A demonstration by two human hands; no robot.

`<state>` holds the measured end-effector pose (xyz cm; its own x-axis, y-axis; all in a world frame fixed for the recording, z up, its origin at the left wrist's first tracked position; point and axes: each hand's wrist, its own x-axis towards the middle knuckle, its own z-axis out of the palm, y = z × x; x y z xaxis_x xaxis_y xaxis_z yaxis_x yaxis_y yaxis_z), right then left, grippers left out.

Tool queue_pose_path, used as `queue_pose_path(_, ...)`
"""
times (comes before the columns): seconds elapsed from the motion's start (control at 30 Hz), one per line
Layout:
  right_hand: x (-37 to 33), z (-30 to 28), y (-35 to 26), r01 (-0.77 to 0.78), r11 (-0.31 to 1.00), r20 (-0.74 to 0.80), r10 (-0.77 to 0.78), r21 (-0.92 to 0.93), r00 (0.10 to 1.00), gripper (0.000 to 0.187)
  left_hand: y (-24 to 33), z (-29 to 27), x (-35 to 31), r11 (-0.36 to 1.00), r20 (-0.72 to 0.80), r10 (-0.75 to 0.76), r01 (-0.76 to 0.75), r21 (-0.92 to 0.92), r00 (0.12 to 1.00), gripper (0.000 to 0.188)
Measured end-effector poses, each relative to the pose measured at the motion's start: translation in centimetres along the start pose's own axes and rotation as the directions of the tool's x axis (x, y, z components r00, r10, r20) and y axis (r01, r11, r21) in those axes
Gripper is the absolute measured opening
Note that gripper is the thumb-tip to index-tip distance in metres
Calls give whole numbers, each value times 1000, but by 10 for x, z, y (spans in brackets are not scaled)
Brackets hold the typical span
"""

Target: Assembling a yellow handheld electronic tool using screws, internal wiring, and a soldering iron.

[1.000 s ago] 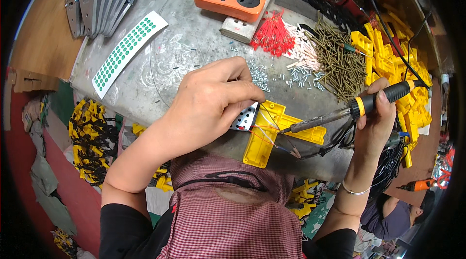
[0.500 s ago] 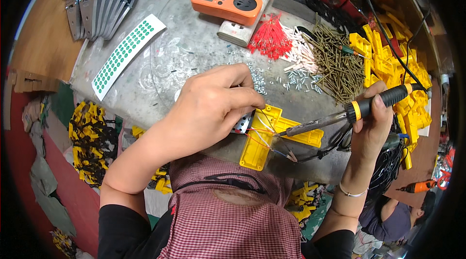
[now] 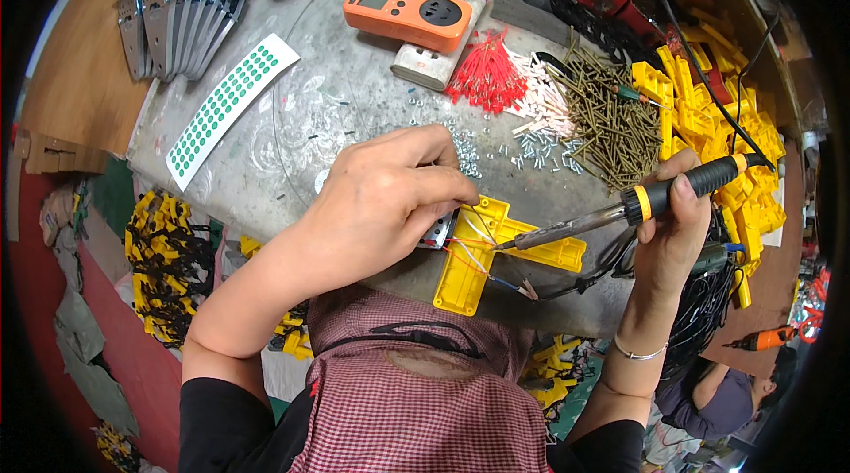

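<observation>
My right hand (image 3: 675, 216) grips a soldering iron (image 3: 682, 194) by its black and yellow handle. The iron's tip touches or nearly touches wires inside a yellow T-shaped plastic housing (image 3: 456, 285), which lies open at the table's near edge. My left hand (image 3: 390, 198) is closed in a pinch just above the housing's upper end, and a thin wire (image 3: 483, 223) runs down from its fingertips toward the iron's tip. Red, white and blue leads cross the housing. A perforated metal piece (image 3: 436, 234) shows partly beneath my left hand, joined at the housing's side.
Behind my hands lie small nuts, brass-coloured screws (image 3: 611, 119), red-wired parts (image 3: 490, 74) and white sleeves. An orange meter (image 3: 407, 12) stands farther back. Yellow housings (image 3: 708, 119) pile up at right, under the iron's hanging cord. A green-dotted sticker sheet (image 3: 230, 110) lies left.
The view has shifted slightly. Both hands stay near the housing, and the iron's tip has moved slightly left over the wires.
</observation>
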<state>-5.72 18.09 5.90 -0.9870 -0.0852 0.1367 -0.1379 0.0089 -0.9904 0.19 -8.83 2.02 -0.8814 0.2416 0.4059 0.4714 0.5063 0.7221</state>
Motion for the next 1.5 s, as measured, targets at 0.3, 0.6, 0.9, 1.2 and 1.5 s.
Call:
queue_pose_path(0.3,-2,-13,3,32,999,-21,-33,-5,999,28,8,-11,-7,999,-46,-45,45,16,998,23)
queue_pose_path(0.6,-15,-13,-9,46,990,82,-57,137,995,26,14,-8,-16,998,-45,-34,31,-54,998,22)
queue_pose_path(0.9,-20,-2,-9,47,997,17,-49,63,999,31,12,-3,-14,997,-15,-1,0,-72,1000,22)
queue_pose_path(1.2,-21,4,-10,47,999,20,-48,21,999,28,9,-3,-17,998,5,14,-14,-62,1000,23)
queue_pose_path(1.5,-20,-4,-8,49,998,0,-49,51,999,30,2,-15,-14,993,-79,22,-13,115,997,25)
